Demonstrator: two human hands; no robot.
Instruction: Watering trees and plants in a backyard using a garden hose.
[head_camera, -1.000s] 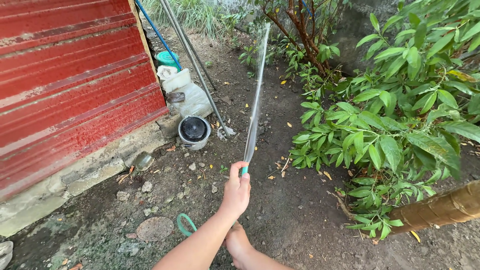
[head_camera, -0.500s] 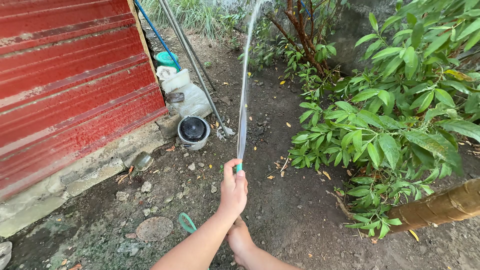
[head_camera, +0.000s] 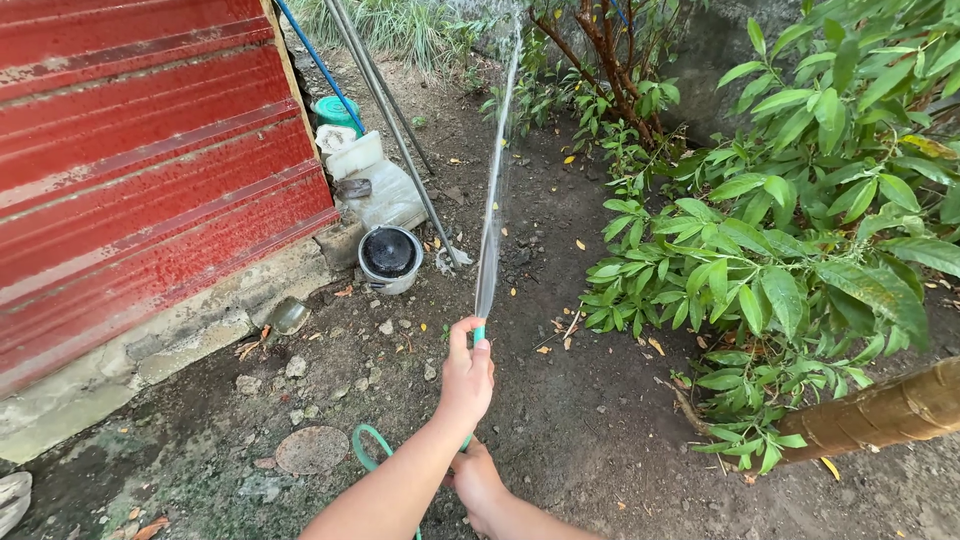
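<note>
**Hose spraying over bare soil**

Head view: the left hand (head_camera: 466, 375) has its fingers wrapped around the green hose (head_camera: 478, 335) tip, thumb at the nozzle. A thin water jet (head_camera: 495, 190) arcs up and away. The right hand (head_camera: 476, 478) grips the hose lower down, fingers hidden. Dark soil (head_camera: 560, 400) underfoot; red wall (head_camera: 150, 150) on the left, pot (head_camera: 389, 258) at its base, leafy shrub (head_camera: 780, 230) on the right.

Water jet (head_camera: 495, 170) now slightly rightward
</note>
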